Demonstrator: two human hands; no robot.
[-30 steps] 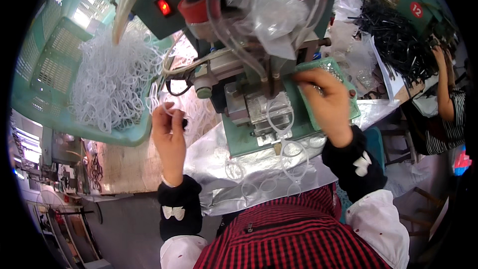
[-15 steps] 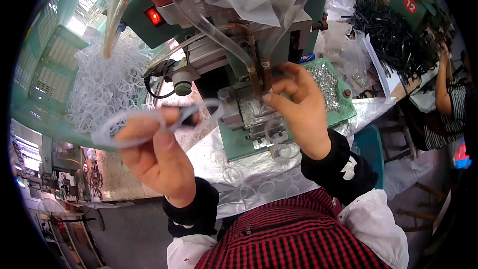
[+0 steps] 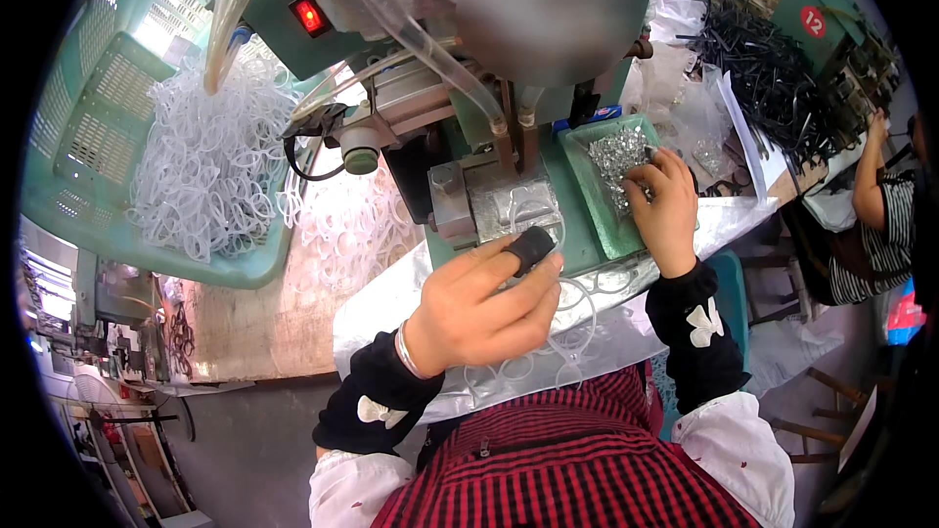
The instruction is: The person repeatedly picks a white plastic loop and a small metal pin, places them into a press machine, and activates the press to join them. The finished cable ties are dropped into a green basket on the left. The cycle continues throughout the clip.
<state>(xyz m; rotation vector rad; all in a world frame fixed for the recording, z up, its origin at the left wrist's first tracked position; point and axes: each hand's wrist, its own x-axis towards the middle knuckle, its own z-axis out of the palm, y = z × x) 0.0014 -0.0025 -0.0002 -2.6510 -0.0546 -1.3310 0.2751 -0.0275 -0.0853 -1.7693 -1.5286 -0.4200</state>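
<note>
Head view, looking down: the left hand (image 3: 484, 308), a black band (image 3: 533, 250) on one finger, is at the front edge of the metal plate (image 3: 494, 205) of a green-and-grey machine (image 3: 416, 90). Its fingers are drawn together beside a clear loop (image 3: 561, 225) over the plate; the grip is hidden, so I cannot tell whether they hold it. The right hand (image 3: 641, 184) reaches over a green tray (image 3: 618, 242) of shiny metal pieces (image 3: 616, 152), thumb and fingertips narrowly apart — whether a piece is between them, I cannot tell. Work looks well short of done: a few loops (image 3: 594, 308) lie on silver foil (image 3: 367, 318) in front, while a basket (image 3: 259, 271) and the desk (image 3: 254, 332) carry large heaps. Clear hoses (image 3: 421, 47) hang above the plate, and the left hand covers its front. At right, black strips (image 3: 768, 78) are heaped near a co-worker's arm (image 3: 869, 186).
</note>
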